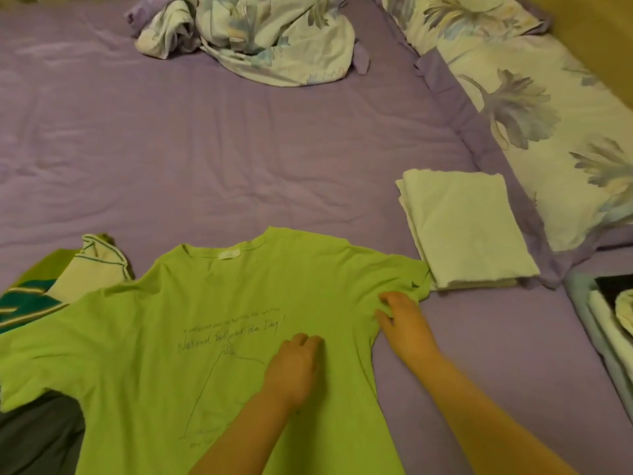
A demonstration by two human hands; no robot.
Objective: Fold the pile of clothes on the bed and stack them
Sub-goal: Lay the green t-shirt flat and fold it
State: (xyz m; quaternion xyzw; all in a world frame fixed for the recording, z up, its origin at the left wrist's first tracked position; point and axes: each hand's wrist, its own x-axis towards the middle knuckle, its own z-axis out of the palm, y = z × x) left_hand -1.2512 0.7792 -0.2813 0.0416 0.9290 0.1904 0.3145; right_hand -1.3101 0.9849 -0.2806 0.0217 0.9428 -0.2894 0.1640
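Shirt (pixel 205 337) – bright green, spread front-up on the purple bed (pixel 205 149) beside a folded white pile (pixel 466 234). Left hand (pixel 294 365) pressed its middle, fingers curled; right hand (pixel 404 320) pinched the sleeve seam.

A purple bed sheet (pixel 205 159) covers the bed, with a crumpled floral cover (pixel 253 36) at its far side and floral pillows (pixel 534 108) along the right edge.
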